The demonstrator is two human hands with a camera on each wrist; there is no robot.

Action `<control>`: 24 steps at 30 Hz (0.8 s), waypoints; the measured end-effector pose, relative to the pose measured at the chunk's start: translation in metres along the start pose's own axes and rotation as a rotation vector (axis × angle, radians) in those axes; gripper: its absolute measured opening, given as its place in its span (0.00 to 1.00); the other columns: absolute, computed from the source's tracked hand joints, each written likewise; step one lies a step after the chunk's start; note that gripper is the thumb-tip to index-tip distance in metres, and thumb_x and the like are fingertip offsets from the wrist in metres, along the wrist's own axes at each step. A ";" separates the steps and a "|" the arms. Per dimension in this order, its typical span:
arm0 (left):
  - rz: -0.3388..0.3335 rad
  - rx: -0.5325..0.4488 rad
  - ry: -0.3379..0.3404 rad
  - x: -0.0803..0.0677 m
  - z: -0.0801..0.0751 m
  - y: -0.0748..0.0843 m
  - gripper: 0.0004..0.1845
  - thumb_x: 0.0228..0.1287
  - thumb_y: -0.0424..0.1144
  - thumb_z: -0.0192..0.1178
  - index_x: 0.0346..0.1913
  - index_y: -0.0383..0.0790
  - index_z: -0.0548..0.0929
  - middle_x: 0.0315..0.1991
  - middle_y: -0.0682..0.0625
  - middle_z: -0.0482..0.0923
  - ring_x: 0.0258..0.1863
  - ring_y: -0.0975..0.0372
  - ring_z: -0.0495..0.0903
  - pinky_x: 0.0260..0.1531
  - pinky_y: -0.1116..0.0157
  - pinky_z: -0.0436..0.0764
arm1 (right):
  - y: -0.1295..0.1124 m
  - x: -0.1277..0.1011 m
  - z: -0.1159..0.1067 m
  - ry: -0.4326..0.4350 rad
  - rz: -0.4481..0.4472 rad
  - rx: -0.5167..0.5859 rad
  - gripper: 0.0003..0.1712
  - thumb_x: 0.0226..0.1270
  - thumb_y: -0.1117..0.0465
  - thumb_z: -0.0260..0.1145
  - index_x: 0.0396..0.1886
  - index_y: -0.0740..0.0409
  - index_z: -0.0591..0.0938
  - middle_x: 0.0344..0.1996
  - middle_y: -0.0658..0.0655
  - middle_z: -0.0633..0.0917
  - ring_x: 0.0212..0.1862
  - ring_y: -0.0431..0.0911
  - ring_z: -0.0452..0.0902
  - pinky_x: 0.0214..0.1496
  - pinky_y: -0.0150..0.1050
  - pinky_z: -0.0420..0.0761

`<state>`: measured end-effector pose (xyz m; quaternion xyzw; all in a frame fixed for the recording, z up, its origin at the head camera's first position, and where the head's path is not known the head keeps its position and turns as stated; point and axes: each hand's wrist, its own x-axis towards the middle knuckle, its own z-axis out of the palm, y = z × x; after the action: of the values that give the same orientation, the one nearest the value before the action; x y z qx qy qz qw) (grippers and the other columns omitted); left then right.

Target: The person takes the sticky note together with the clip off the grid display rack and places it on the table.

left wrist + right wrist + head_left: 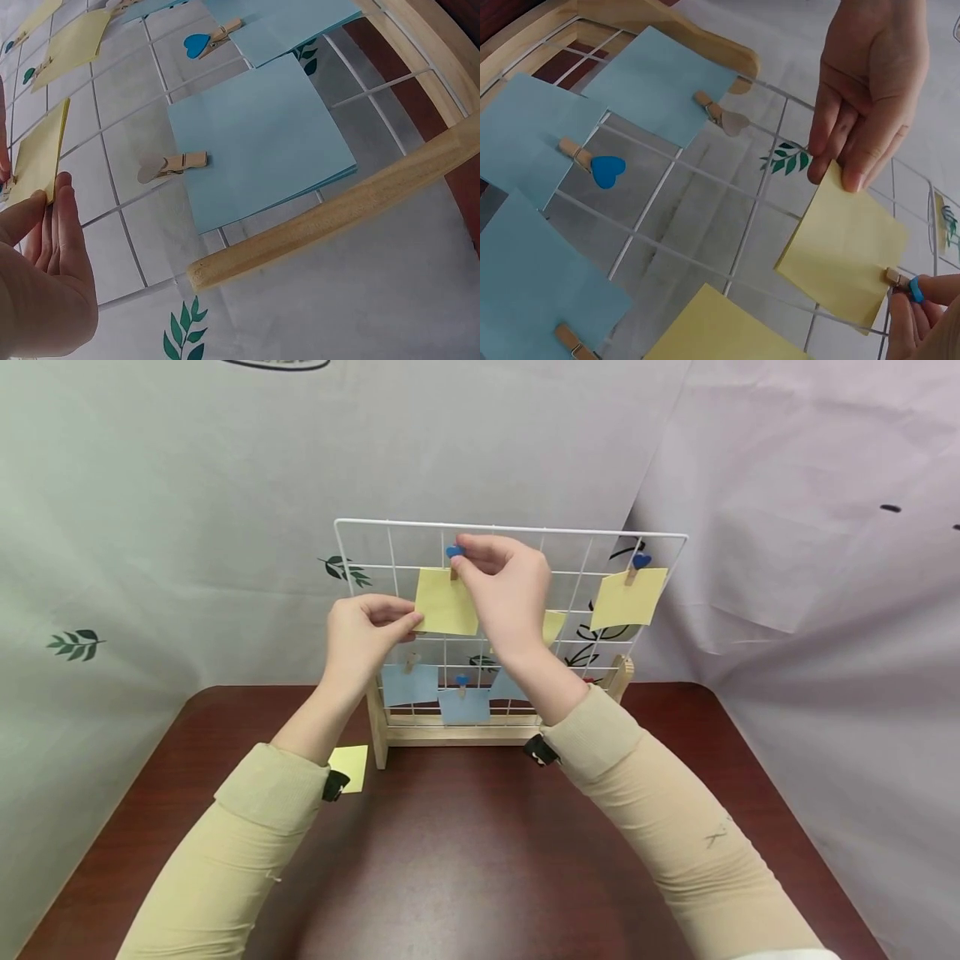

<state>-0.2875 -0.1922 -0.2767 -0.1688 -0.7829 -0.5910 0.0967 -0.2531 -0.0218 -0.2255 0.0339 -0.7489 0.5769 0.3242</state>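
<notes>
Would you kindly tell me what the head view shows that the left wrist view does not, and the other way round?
Only the head view shows the right hand pinching the blue heart clip on the yellow note, the far-right yellow note, the loose yellow note on the table, and both sleeves. Only the left wrist view shows up close a pale heart clip on a blue note. Both show the left hand at the yellow note's edge, and the wire grid with its wooden base.
</notes>
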 end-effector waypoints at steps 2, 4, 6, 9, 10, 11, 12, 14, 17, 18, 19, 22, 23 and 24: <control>-0.001 -0.005 -0.002 0.000 0.000 0.000 0.10 0.68 0.29 0.71 0.46 0.24 0.90 0.42 0.27 0.90 0.23 0.78 0.86 0.35 0.76 0.88 | 0.000 0.000 0.000 0.000 -0.013 0.000 0.09 0.67 0.70 0.76 0.47 0.66 0.92 0.42 0.61 0.94 0.42 0.48 0.94 0.46 0.28 0.87; -0.001 -0.011 -0.003 0.001 0.000 0.000 0.10 0.68 0.28 0.71 0.46 0.23 0.90 0.41 0.28 0.90 0.23 0.78 0.86 0.35 0.75 0.89 | 0.000 0.000 -0.001 -0.001 -0.030 -0.008 0.08 0.67 0.69 0.76 0.45 0.65 0.93 0.41 0.61 0.94 0.42 0.48 0.94 0.45 0.27 0.86; -0.004 -0.018 -0.004 0.001 0.000 0.000 0.10 0.68 0.28 0.70 0.46 0.22 0.90 0.41 0.29 0.90 0.23 0.78 0.86 0.36 0.75 0.89 | 0.000 -0.001 -0.001 -0.004 -0.042 -0.012 0.07 0.67 0.69 0.77 0.44 0.64 0.93 0.40 0.62 0.94 0.41 0.48 0.94 0.45 0.27 0.85; -0.009 -0.019 -0.004 0.001 -0.001 0.001 0.10 0.68 0.28 0.70 0.46 0.22 0.90 0.41 0.30 0.91 0.23 0.78 0.86 0.36 0.75 0.89 | 0.000 -0.002 -0.002 -0.008 -0.059 -0.026 0.06 0.67 0.68 0.77 0.43 0.63 0.93 0.39 0.61 0.95 0.41 0.48 0.94 0.45 0.27 0.84; -0.011 -0.018 -0.003 0.001 -0.001 0.001 0.10 0.68 0.28 0.70 0.46 0.22 0.90 0.41 0.30 0.91 0.23 0.78 0.86 0.35 0.75 0.89 | 0.001 -0.002 -0.002 -0.009 -0.062 -0.028 0.06 0.67 0.68 0.77 0.43 0.63 0.93 0.38 0.61 0.95 0.41 0.48 0.94 0.44 0.27 0.84; -0.012 -0.017 -0.003 0.001 -0.001 0.001 0.10 0.68 0.28 0.70 0.46 0.22 0.90 0.41 0.30 0.91 0.23 0.78 0.86 0.35 0.75 0.89 | 0.001 -0.002 -0.002 -0.009 -0.066 -0.029 0.06 0.67 0.68 0.77 0.42 0.63 0.93 0.38 0.61 0.95 0.41 0.48 0.94 0.44 0.27 0.84; -0.013 -0.016 -0.003 0.000 -0.002 0.001 0.10 0.68 0.28 0.70 0.46 0.23 0.90 0.41 0.30 0.91 0.23 0.78 0.86 0.35 0.75 0.89 | 0.001 -0.002 -0.002 -0.009 -0.068 -0.030 0.06 0.67 0.68 0.77 0.42 0.63 0.93 0.38 0.61 0.95 0.41 0.48 0.93 0.43 0.26 0.84; -0.013 -0.016 -0.003 0.000 -0.002 0.001 0.10 0.68 0.28 0.70 0.46 0.22 0.90 0.41 0.29 0.90 0.23 0.78 0.86 0.35 0.75 0.89 | 0.002 -0.002 -0.001 -0.008 -0.076 -0.030 0.06 0.67 0.69 0.77 0.42 0.63 0.93 0.37 0.61 0.95 0.40 0.48 0.93 0.42 0.27 0.84; -0.015 -0.025 -0.003 0.000 -0.002 0.001 0.10 0.67 0.28 0.70 0.46 0.22 0.90 0.41 0.29 0.90 0.23 0.78 0.86 0.35 0.75 0.89 | 0.003 -0.002 -0.001 -0.006 -0.091 -0.033 0.06 0.66 0.69 0.77 0.42 0.64 0.93 0.37 0.61 0.94 0.39 0.48 0.93 0.42 0.27 0.85; -0.016 -0.029 -0.002 0.000 -0.003 0.001 0.10 0.67 0.27 0.70 0.46 0.22 0.90 0.41 0.29 0.90 0.23 0.78 0.86 0.35 0.74 0.89 | 0.003 -0.002 0.000 -0.005 -0.098 -0.036 0.06 0.66 0.69 0.77 0.42 0.64 0.93 0.37 0.62 0.94 0.39 0.48 0.93 0.42 0.28 0.85; -0.018 -0.034 -0.002 0.000 -0.003 0.001 0.10 0.67 0.27 0.70 0.47 0.22 0.89 0.41 0.29 0.90 0.23 0.77 0.87 0.35 0.74 0.89 | 0.003 -0.002 0.000 -0.004 -0.106 -0.031 0.06 0.66 0.69 0.77 0.42 0.65 0.93 0.38 0.62 0.94 0.39 0.49 0.93 0.43 0.28 0.86; -0.022 -0.049 -0.001 0.001 -0.004 0.002 0.11 0.67 0.27 0.70 0.47 0.21 0.89 0.39 0.33 0.91 0.23 0.77 0.87 0.35 0.73 0.90 | 0.003 -0.001 0.002 -0.001 -0.123 -0.016 0.07 0.66 0.71 0.76 0.43 0.66 0.92 0.39 0.62 0.94 0.41 0.49 0.93 0.46 0.30 0.89; -0.022 -0.051 -0.001 0.001 -0.004 0.002 0.11 0.67 0.27 0.70 0.47 0.21 0.89 0.39 0.34 0.91 0.23 0.77 0.87 0.35 0.73 0.90 | 0.004 -0.001 0.002 0.000 -0.127 -0.011 0.07 0.66 0.71 0.76 0.43 0.66 0.92 0.40 0.63 0.94 0.41 0.49 0.93 0.46 0.30 0.89; -0.023 -0.054 -0.002 0.001 -0.005 0.001 0.11 0.67 0.26 0.70 0.47 0.21 0.89 0.38 0.35 0.91 0.23 0.77 0.87 0.35 0.73 0.90 | 0.004 0.000 0.002 0.001 -0.127 -0.003 0.07 0.66 0.71 0.76 0.43 0.66 0.92 0.40 0.63 0.94 0.41 0.50 0.93 0.47 0.31 0.89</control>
<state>-0.2879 -0.1962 -0.2738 -0.1630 -0.7685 -0.6129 0.0846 -0.2556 -0.0228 -0.2294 0.0807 -0.7462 0.5538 0.3605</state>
